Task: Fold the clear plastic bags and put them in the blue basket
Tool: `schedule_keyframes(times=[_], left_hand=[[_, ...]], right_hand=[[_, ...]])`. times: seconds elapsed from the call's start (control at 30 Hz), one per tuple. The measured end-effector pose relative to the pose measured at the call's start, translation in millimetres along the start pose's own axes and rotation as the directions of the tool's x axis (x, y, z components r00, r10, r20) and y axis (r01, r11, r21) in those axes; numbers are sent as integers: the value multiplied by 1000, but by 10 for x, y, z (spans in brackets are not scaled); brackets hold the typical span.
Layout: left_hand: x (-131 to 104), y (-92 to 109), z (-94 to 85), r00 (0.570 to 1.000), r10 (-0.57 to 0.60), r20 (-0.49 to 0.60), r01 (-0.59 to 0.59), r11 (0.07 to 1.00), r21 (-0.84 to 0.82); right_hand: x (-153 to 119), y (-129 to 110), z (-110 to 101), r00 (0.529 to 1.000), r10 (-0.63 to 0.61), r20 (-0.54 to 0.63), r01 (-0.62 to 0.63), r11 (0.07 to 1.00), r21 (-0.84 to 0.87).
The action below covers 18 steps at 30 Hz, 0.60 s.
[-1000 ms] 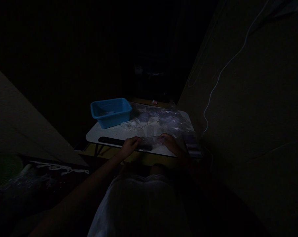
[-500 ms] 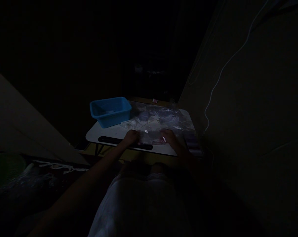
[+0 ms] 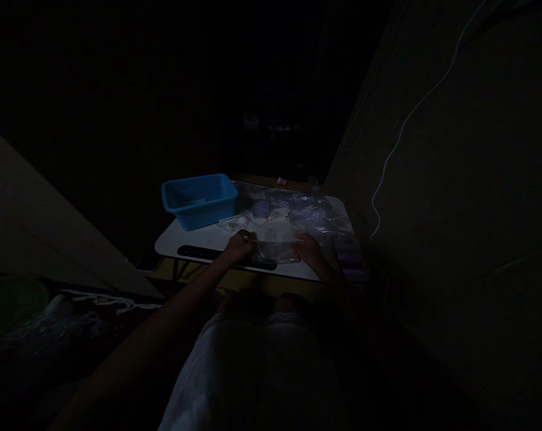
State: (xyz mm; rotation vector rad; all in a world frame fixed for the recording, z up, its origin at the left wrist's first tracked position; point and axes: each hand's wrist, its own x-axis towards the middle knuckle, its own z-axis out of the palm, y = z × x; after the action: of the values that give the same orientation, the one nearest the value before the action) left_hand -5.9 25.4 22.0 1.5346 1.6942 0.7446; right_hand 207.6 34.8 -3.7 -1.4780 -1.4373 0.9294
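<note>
A clear plastic bag (image 3: 276,251) is stretched between my two hands, low over the front of a small white table (image 3: 208,238). My left hand (image 3: 241,244) is closed on the bag's left end, and my right hand (image 3: 307,248) grips its right end. Just beyond them, more crumpled clear plastic (image 3: 313,206) spreads across the table. A small whitish packet (image 3: 232,224) lies near my left hand. The dim light hides what, if anything, is inside the bag.
A blue plastic basin (image 3: 203,209) stands at the table's left back. A purple striped item (image 3: 351,258) lies at the right edge. Behind the table is a small pink-and-white object (image 3: 281,181). A white cable (image 3: 399,140) hangs along the right wall. A green basket (image 3: 12,305) sits lower left.
The bag between my hands now lies flatter, and the pinkish patch by my right hand no longer shows. Both hands keep their hold, and the view has shifted slightly.
</note>
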Motion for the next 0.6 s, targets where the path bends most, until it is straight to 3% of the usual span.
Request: schedule_keyframes(times=[0.1,0.17,0.3,0.43,0.5,0.6], left_hand=[[-3,-33,14,995,88,37,-86,994,-67],[9,-33,15,986,164,38,-163,986,-25],[26,0,5,966,258,-13,-248,940,232],[-35,-4,-1,919,390,-62,-309,807,504],[-81,-13,0,897,429,-107,-285,747,601],[-134,-22,7,902,417,-112,-239,696,677]], right_hand=[[-10,-33,43,997,74,9,-74,997,27],[-24,-56,63,997,68,35,-70,997,43],[-48,-70,81,998,37,40,-37,999,-5],[-65,-52,91,1000,5,25,-3,997,-81],[-67,-38,98,1000,-11,9,12,994,-107],[-62,-15,103,999,-32,-31,27,988,-152]])
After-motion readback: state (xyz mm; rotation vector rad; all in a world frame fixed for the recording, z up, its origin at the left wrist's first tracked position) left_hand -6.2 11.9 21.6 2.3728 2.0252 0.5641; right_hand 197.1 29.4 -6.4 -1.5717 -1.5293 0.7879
